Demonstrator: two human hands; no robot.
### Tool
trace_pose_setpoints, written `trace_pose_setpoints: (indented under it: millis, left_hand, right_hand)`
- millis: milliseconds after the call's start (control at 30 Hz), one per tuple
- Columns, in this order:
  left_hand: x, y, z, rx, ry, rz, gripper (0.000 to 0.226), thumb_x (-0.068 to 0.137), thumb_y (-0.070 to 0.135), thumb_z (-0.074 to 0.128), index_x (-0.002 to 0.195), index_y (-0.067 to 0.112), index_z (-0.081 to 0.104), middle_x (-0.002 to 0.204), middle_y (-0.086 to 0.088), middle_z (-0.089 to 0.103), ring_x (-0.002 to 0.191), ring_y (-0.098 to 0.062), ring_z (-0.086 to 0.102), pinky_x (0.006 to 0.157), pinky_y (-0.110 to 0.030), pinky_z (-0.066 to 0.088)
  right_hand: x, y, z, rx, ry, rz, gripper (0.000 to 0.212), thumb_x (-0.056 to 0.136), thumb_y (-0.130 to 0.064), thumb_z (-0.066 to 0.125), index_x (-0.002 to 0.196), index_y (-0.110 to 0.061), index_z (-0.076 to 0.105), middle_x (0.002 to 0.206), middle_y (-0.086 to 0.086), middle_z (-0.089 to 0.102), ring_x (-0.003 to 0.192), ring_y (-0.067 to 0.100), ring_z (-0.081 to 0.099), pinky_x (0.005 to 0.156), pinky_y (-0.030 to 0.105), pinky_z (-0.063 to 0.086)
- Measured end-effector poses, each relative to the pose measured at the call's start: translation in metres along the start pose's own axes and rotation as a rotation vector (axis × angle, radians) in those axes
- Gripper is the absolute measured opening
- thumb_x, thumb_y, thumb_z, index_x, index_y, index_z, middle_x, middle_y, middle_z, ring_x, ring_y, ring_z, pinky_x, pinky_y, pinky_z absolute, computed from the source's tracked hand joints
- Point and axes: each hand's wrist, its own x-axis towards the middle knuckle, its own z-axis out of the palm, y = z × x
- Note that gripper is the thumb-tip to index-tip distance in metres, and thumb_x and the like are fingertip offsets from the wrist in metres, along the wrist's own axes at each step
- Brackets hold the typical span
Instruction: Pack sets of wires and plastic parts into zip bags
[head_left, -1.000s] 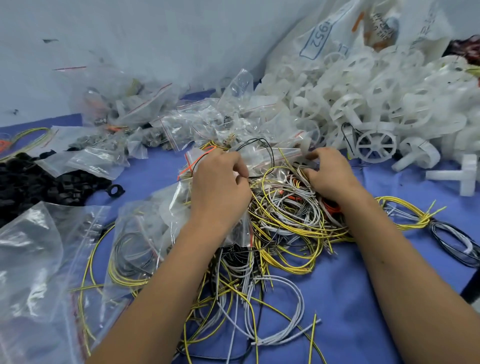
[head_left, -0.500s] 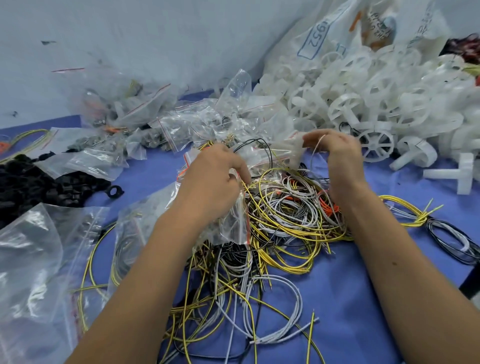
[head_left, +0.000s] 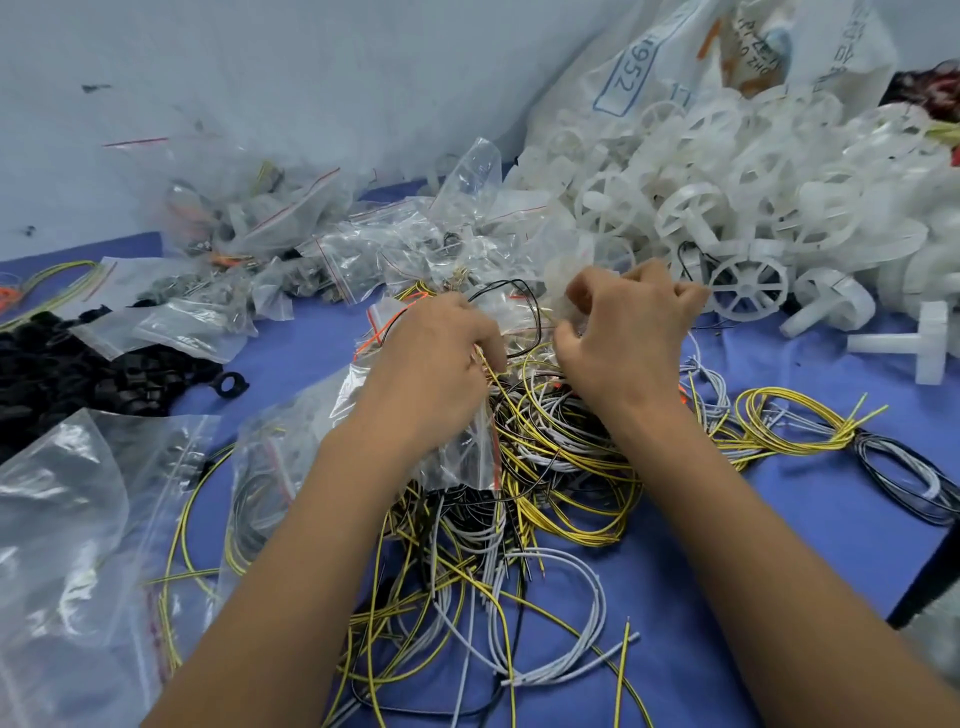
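Observation:
My left hand (head_left: 436, 364) grips the top of a clear zip bag (head_left: 462, 457) with a red seal strip, held over the tangled pile of yellow, white and black wires (head_left: 561, 467). Just to its right, my right hand (head_left: 628, 332) has its fingers curled at the bag's mouth, pinching what looks like a thin white wire (head_left: 698, 364) that trails down past the wrist. The fingertips are blurred. A heap of white plastic wheels (head_left: 727, 208) lies behind the right hand.
Filled zip bags (head_left: 311, 249) are piled at the back. Black plastic parts (head_left: 52, 374) lie far left, and large clear bags (head_left: 62, 519) near left. Tied wire bundles (head_left: 795, 421) lie right. The blue table's edge (head_left: 930, 566) drops off at the right.
My right hand lifted off the wire pile with a white wire and moved left to the bag's mouth. My left hand raised the bag slightly.

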Motion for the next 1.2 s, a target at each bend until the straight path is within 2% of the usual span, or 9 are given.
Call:
trace_pose_setpoints:
  millis: [133,267,433,500,600,733,933,1033,1200]
  left_hand:
    - [0.0,-0.005,-0.016,0.099,-0.111,0.017,0.053,0.076,-0.012,0.055,0.076,0.038,0.072,0.114,0.008,0.055,0.109,-0.015,0.031,0.096,-0.039,0.039]
    - [-0.002,-0.018,-0.037,0.051,-0.021,0.073,0.04,0.076,-0.005,0.066,0.075,0.035,0.073,0.112,0.008,0.057,0.11,-0.016,0.034,0.091,-0.022,0.032]
    - [-0.005,-0.036,-0.068,-0.106,0.052,0.082,0.031,0.072,-0.002,0.08,0.075,0.028,0.075,0.102,-0.002,0.063,0.09,-0.017,0.058,0.078,-0.032,0.048]
    - [-0.007,-0.041,-0.074,-0.141,0.096,0.071,0.03,0.072,0.002,0.083,0.077,0.03,0.074,0.093,-0.003,0.064,0.08,-0.015,0.059,0.072,-0.031,0.051]
    - [-0.009,-0.041,-0.08,-0.187,0.163,0.081,0.021,0.072,0.01,0.082,0.078,0.03,0.075,0.078,0.014,0.062,0.069,-0.008,0.055,0.064,-0.026,0.05]
    - [-0.01,-0.039,-0.084,-0.196,0.227,0.104,0.014,0.073,0.013,0.08,0.079,0.025,0.077,0.07,0.021,0.061,0.067,-0.007,0.055,0.062,-0.025,0.048]
    - [-0.007,-0.033,-0.08,-0.202,0.232,0.116,0.012,0.075,0.007,0.083,0.081,0.017,0.078,0.071,0.02,0.061,0.065,-0.006,0.054,0.062,-0.017,0.042]
    - [-0.007,-0.026,-0.079,-0.236,0.209,0.154,0.01,0.073,0.01,0.08,0.081,0.016,0.079,0.075,0.015,0.064,0.066,-0.006,0.054,0.062,-0.017,0.042]
    - [-0.007,-0.012,-0.076,-0.343,0.193,0.209,0.013,0.069,0.027,0.072,0.077,0.018,0.077,0.07,0.02,0.063,0.071,-0.015,0.059,0.058,-0.02,0.043]
  right_hand:
    - [-0.001,0.004,-0.003,0.117,0.173,-0.056,0.015,0.081,-0.025,0.077,0.096,-0.025,0.075,0.096,-0.003,0.068,0.107,0.031,0.051,0.083,0.038,0.026]
    - [-0.002,0.001,-0.005,0.62,0.295,-0.068,0.011,0.091,-0.009,0.069,0.101,-0.006,0.066,0.09,0.004,0.065,0.081,0.023,0.057,0.074,0.027,0.04]
    - [-0.007,-0.015,-0.012,1.239,-0.036,0.044,0.01,0.096,-0.007,0.065,0.105,-0.009,0.061,0.09,0.012,0.069,0.071,0.004,0.06,0.068,0.022,0.047]
    - [-0.012,-0.022,-0.012,1.288,-0.206,-0.048,0.014,0.095,-0.003,0.066,0.106,-0.011,0.064,0.089,0.005,0.07,0.074,0.004,0.063,0.069,0.018,0.048]
    - [-0.02,-0.031,-0.009,1.257,-0.401,-0.147,0.022,0.094,0.002,0.067,0.107,-0.016,0.066,0.09,-0.001,0.068,0.081,0.006,0.066,0.072,0.016,0.049]
    - [-0.023,-0.036,-0.007,1.241,-0.544,-0.23,0.016,0.094,0.007,0.066,0.107,-0.002,0.067,0.093,0.021,0.065,0.088,0.011,0.062,0.08,0.021,0.05]
    - [-0.027,-0.035,-0.003,1.208,-0.673,-0.375,0.024,0.095,0.012,0.06,0.112,-0.001,0.07,0.103,0.022,0.07,0.096,0.03,0.067,0.087,0.043,0.054]
    - [-0.029,-0.041,-0.001,1.247,-0.707,-0.417,0.02,0.095,0.007,0.063,0.11,-0.005,0.07,0.101,0.005,0.071,0.095,0.015,0.066,0.084,0.028,0.05]
    - [-0.034,-0.05,0.007,1.212,-0.542,-0.363,0.007,0.096,-0.006,0.066,0.099,-0.008,0.073,0.09,0.0,0.071,0.087,0.009,0.065,0.075,0.033,0.053]
